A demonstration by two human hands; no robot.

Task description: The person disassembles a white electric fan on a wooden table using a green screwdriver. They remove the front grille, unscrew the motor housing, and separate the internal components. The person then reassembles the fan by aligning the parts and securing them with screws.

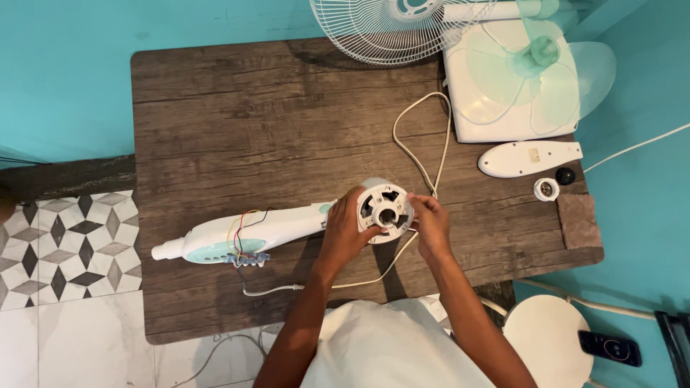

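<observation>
The person's left hand (343, 228) and right hand (430, 224) had their fingers wrapped around the round white plastic fan motor housing (386, 209), near the wooden table's (237, 115) front edge. It needed steady turning next.

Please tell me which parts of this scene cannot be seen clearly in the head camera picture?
- Fan motor housing: its sides and back, covered by the left hand and right hand.
- Wire grille: cut off by the top edge.
- Dark phone: screen too small to read.
- Coloured wires: their connections are too small.
</observation>
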